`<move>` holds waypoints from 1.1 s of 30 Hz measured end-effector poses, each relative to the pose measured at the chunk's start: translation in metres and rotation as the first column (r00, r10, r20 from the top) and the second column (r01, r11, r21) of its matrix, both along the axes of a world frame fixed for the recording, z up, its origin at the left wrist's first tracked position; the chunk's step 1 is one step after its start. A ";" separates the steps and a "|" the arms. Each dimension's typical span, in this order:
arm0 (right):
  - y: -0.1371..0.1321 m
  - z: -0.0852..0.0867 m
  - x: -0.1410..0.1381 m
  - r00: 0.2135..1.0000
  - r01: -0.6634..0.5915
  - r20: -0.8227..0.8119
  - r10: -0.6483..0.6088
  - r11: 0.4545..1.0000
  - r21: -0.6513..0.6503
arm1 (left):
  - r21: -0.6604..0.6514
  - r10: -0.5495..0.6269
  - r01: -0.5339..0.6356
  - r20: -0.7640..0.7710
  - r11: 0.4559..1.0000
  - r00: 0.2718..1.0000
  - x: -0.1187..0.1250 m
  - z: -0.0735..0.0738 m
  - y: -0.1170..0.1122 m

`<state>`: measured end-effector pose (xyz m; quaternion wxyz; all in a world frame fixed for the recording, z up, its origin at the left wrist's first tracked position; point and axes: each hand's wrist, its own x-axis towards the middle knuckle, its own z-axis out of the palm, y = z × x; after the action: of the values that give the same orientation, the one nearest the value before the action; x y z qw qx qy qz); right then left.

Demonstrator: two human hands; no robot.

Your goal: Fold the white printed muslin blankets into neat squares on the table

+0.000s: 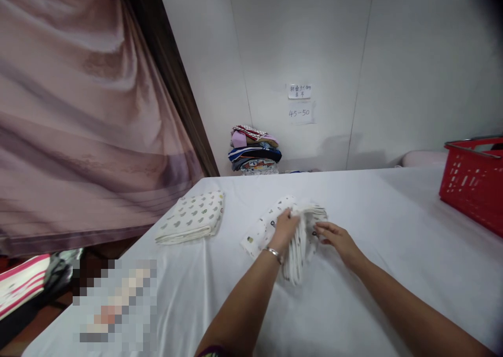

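Observation:
A white cloth with small printed motifs (295,262) is bunched and partly folded on the table, its layers hanging in loose pleats. My left hand (286,228), with a silver bangle at the wrist, is closed on the upper part of this cloth. On its right side, my right hand (334,236) has its fingers stretched and slightly apart, their tips at the cloth's right flap. Farther left lies a neatly folded white cloth with a grey-green print (192,218), out of reach of both hands.
A white sheet covers the table (365,294). A red plastic basket (471,184) stands at the right edge. Folded fabrics (255,150) are piled beyond the far edge, by the wall with paper notes (301,112). A pink curtain (78,110) hangs on the left; a pixelated patch covers the near left.

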<state>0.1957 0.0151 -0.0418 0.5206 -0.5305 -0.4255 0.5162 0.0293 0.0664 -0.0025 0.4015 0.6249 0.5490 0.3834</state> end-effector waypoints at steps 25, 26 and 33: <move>0.039 0.001 -0.048 0.996 -0.037 -0.092 0.019 0.981 -0.190 | -0.172 0.234 -0.177 0.869 0.969 0.436 -0.112 0.024 -0.029; 0.039 0.008 -0.039 0.995 0.003 -0.102 -0.019 0.988 -0.156 | -0.149 0.215 -0.180 0.870 0.972 0.443 -0.110 0.029 -0.030; 0.008 0.063 0.110 0.939 0.345 -0.024 -0.344 0.935 0.082 | -0.212 0.167 0.037 0.854 0.977 0.492 -0.102 0.026 -0.052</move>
<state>0.3053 0.0232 0.0209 0.6272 -0.5717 -0.3450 0.4010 -0.0727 0.0147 0.0237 0.6691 0.2818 0.3316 0.6024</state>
